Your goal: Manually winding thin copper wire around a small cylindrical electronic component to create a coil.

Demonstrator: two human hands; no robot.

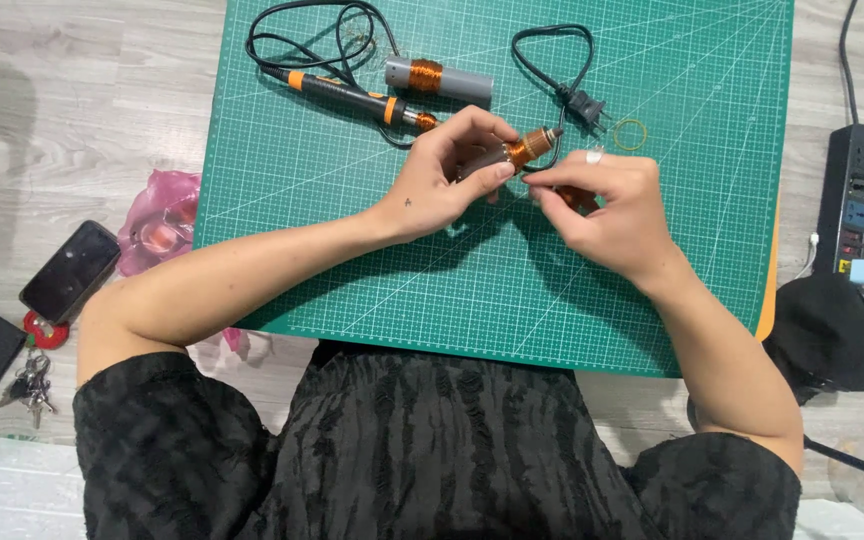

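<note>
Above the green mat, left hand grips rotary tool; right hand pinches its tip.

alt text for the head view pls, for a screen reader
Over a green cutting mat, the left hand grips a small rotary tool while the right hand pinches at its tip. A second grey tool and black cord lie behind.

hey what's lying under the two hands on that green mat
Under the left hand and right hand only bare green cutting mat with their shadow shows. The left hand holds a grey rotary tool; its body is mostly covered.
</note>
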